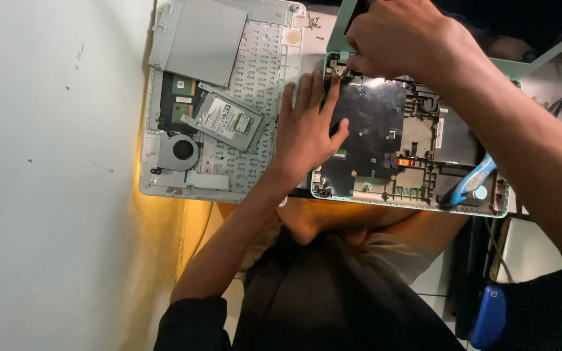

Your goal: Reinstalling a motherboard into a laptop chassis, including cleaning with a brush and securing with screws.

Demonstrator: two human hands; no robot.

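Note:
An opened laptop base (417, 188) with a pale green rim lies across my lap, its black board and inner frame exposed. My left hand (307, 130) lies flat on the base's left edge, fingers spread, pressing on the black cover. My right hand (401, 36) is closed near the base's top left corner by the hinge, fingertips pinched on something small that I cannot make out.
A detached white keyboard cover (261, 58) lies to the left, with a hard drive (227, 120), a fan (180, 151) and a grey plate (206, 39) on it. A blue-handled tool (471, 185) rests on the base's right side. A white wall (47, 175) is at left.

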